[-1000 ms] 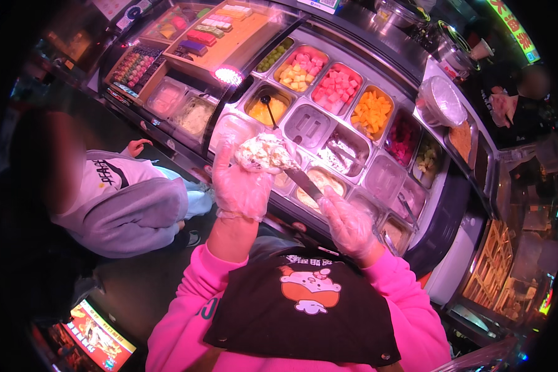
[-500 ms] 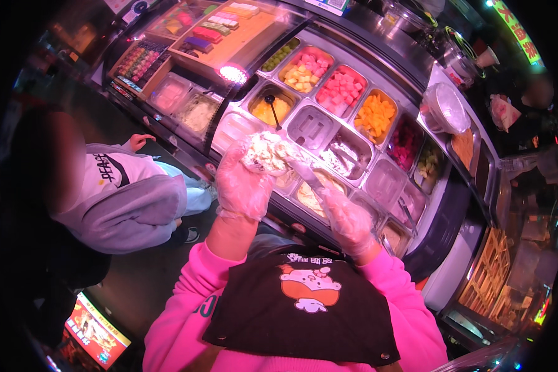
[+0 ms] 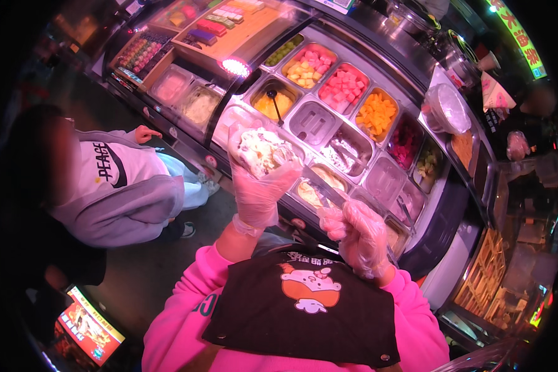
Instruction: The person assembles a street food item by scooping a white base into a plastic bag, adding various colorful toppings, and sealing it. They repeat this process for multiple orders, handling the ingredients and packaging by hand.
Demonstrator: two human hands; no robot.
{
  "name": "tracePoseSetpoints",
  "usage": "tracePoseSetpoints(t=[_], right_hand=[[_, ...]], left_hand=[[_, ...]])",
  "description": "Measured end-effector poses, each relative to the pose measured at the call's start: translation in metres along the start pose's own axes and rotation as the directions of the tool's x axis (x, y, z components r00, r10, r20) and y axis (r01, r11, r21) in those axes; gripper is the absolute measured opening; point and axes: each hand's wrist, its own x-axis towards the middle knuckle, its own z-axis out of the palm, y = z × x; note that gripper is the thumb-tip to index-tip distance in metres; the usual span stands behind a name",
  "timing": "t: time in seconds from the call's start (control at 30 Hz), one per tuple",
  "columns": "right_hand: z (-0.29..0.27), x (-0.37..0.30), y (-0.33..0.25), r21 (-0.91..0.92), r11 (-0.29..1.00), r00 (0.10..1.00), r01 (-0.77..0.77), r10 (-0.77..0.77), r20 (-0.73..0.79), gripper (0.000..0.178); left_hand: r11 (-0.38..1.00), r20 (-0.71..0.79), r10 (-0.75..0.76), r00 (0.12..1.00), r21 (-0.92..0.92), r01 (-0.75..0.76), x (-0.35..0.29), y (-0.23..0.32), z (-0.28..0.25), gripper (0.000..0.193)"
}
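Observation:
My left hand (image 3: 259, 197), in a clear plastic glove, cups a white creamy mound with dark bits (image 3: 260, 147), its fingers wrapped round the base. What lies under the cream is hidden by the fingers. In my gloved right hand (image 3: 361, 234) is a flat metal spatula (image 3: 321, 187), its blade pointing up and left toward my left hand, apart from the mound. Below the blade sits a steel pan of pale cream (image 3: 311, 201). A pan of white filling with dark pieces (image 3: 340, 155) is just beyond.
Steel pans hold pink cubes (image 3: 343, 88), orange cubes (image 3: 376, 116) and yellow fruit with a black spoon (image 3: 271, 106). A clear lidded bowl (image 3: 445, 106) stands at right. A person in a grey jacket (image 3: 130, 211) stands at left, beside the counter.
The spatula has drawn back from the mound, down and right, as my right hand turned and lowered. My left hand has tilted the mound, showing more of its top.

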Motion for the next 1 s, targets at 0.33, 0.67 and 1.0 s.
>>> tracePoseSetpoints(t=[0.33,0.67,1.0], right_hand=[[-0.001,-0.021,0.013,-0.016,0.999,0.966,0.034,-0.028,0.258,0.039],[-0.006,-0.021,-0.013,-0.402,0.888,0.957,0.223,-0.122,0.262,0.038],[0.018,0.144,0.044,-0.057,0.994,0.995,-0.093,0.094,0.015,0.028]], left_hand=[[0.999,-0.127,0.023,0.992,0.04,-0.018,-0.003,0.005,-0.014,0.105],[0.98,-0.342,-0.146,0.929,-0.179,0.088,0.013,-0.002,-0.068,0.071],[0.8,-0.064,-0.457,0.887,-0.467,0.378,-0.009,0.032,-0.12,0.059]])
